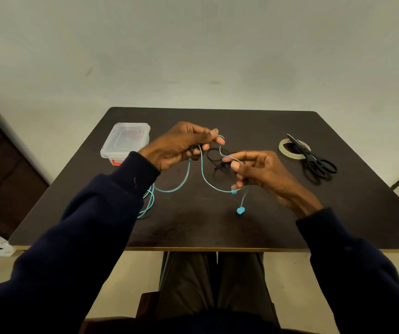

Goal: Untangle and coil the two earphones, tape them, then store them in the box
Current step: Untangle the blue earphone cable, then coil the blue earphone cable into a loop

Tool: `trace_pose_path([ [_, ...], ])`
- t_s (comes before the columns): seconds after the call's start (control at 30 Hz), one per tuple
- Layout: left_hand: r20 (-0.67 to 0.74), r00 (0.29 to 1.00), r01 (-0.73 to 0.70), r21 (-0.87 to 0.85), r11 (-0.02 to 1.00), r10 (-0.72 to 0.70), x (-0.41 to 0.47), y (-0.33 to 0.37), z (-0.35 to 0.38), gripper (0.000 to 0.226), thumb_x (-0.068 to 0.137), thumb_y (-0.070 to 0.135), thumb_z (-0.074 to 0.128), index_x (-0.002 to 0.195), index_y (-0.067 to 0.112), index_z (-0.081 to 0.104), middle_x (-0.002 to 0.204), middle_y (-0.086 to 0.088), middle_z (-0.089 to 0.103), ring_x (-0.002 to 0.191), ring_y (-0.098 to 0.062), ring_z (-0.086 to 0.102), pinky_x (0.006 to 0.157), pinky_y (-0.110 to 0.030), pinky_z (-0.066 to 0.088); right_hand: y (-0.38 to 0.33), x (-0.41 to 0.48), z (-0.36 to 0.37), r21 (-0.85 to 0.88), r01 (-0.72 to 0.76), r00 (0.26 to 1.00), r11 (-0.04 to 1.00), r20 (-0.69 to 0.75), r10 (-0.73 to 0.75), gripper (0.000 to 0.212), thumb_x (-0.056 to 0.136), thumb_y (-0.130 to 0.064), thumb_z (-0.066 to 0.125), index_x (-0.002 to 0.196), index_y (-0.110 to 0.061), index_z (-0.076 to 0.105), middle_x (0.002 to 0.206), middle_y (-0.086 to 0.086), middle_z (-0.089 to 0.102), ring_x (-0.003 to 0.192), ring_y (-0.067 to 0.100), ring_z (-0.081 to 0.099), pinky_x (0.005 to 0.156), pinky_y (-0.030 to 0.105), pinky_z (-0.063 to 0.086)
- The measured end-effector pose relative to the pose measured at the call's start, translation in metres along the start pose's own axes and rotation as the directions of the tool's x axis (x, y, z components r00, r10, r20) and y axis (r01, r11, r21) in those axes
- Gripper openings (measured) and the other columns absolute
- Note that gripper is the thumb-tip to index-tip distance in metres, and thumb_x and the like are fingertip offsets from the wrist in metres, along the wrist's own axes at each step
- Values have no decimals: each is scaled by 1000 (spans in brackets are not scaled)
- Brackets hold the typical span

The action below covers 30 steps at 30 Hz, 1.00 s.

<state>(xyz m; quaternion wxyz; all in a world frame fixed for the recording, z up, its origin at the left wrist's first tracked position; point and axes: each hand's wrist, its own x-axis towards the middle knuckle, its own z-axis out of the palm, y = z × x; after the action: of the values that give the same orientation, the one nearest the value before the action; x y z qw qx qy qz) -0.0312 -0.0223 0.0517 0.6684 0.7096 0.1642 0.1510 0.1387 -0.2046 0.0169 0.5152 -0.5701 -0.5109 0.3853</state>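
Note:
Both hands hold the blue earphone above the dark table. My left hand pinches its cord near the top of a loop, and more cord trails down past my left sleeve into a loose heap. My right hand pinches the cord at its fingertips; one blue earbud sits by its lower fingers and another hangs below it. The black earphone lies in loose loops on the table behind and between my hands. A clear plastic box with its lid on stands at the back left.
A roll of clear tape lies at the back right, with black scissors resting partly across it. A pale wall rises behind the table. My legs show under the table's front edge.

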Motion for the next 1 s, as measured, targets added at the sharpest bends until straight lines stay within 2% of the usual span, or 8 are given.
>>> trace_pose_path([
  [0.13, -189, 982, -52, -113, 992, 30, 8, -12, -14, 33, 96, 27, 66, 107, -2, 74, 74, 1, 58, 55, -2, 37, 48, -12, 28, 2, 1, -13, -343, -36, 992, 939, 104, 76, 34, 94, -35, 64, 123, -17, 69, 95, 2, 76, 65, 15, 63, 55, 26, 51],
  [0.3, -257, 966, -50, -204, 978, -4, 2, -26, -22, 28, 96, 22, 66, 100, -4, 74, 79, -3, 64, 61, -3, 42, 53, -11, 36, 13, -8, -22, -381, -88, 939, 920, 275, 204, 26, 94, -20, 68, 118, -10, 70, 91, 7, 77, 70, 14, 67, 68, 23, 54],
  [0.47, -380, 924, -69, -251, 966, -33, -9, -43, -36, 17, 99, 10, 61, 99, 1, 76, 84, -5, 65, 63, -4, 44, 52, -11, 39, 24, -11, -29, -450, -50, 982, 892, 139, 125, 17, 101, -15, 58, 106, -13, 74, 68, 5, 62, 61, 14, 57, 64, 22, 50],
  [0.63, -227, 969, 114, 49, 992, -100, -19, -67, -21, 23, 101, -3, 50, 111, -4, 72, 94, -3, 74, 70, -3, 59, 63, -12, 50, 21, -12, -32, -604, -74, 994, 793, 22, 109, 21, 102, -15, 54, 119, -19, 66, 80, 2, 67, 63, 6, 65, 64, 27, 57],
  [0.7, -204, 974, 146, 247, 958, -96, -16, -76, -9, 24, 99, -7, 51, 110, -3, 72, 98, -5, 74, 79, -5, 65, 72, -16, 54, 23, -7, -19, -725, -57, 995, 687, 17, 100, 23, 101, -12, 56, 121, -17, 67, 92, -4, 69, 75, -4, 64, 72, 23, 55],
  [0.8, -170, 985, 81, 522, 849, 11, -13, -83, 1, 27, 93, -9, 58, 108, 4, 76, 104, -6, 75, 94, -16, 71, 87, -24, 56, 23, -2, -6, -788, -66, 993, 612, 7, 115, 24, 98, -13, 63, 121, -17, 70, 113, -3, 70, 99, 2, 63, 87, 20, 52],
  [0.9, -167, 983, 28, 568, 823, 82, -23, -76, -5, 33, 89, -10, 63, 109, 13, 76, 112, 1, 75, 106, -6, 68, 90, -14, 52, 21, -3, -8, -804, -65, 985, 590, 43, 168, 35, 93, -2, 66, 124, -17, 68, 121, -2, 69, 108, 4, 62, 89, 17, 51],
  [1.0, -312, 917, -53, 523, 851, 249, -46, -56, -30, 31, 87, -12, 67, 108, 10, 75, 108, -2, 75, 100, -5, 71, 89, -17, 54, 16, -7, -17, -791, -56, 987, 610, 48, 154, 55, 83, 13, 62, 129, -17, 66, 132, -5, 63, 119, 0, 54, 85, 4, 43],
])
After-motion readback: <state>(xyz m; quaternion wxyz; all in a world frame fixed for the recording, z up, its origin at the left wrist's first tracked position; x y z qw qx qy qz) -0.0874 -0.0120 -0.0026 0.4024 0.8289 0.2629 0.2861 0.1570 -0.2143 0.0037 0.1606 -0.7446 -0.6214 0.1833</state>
